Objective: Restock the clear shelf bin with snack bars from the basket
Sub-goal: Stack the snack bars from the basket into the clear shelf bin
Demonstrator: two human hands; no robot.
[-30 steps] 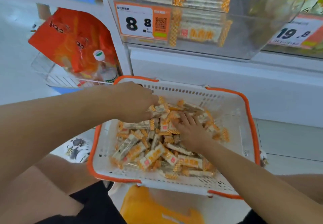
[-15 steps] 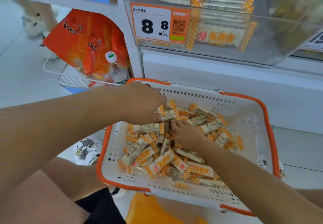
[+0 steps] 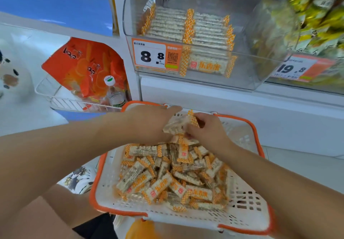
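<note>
From the head view, the white basket (image 3: 247,218) with its orange rim sits just below the clear shelf bin (image 3: 195,78), and a loose heap of snack bars (image 3: 167,173) fills its floor; above the heap's far edge both hands meet over a small bundle of bars (image 3: 178,125), lifted clear of the pile; the left hand (image 3: 149,123) cups the bundle from its side, fingers curled round it, while the right hand (image 3: 206,128) pinches the wrapper ends; the bin already holds neat rows of bars behind the price tag (image 3: 157,55), with room at the front; the bars look light and fairly stiff, but their glossy wrappers are likely slippery, so a stack probably wants squeezing across its flat faces rather than by the crimped ends.
</note>
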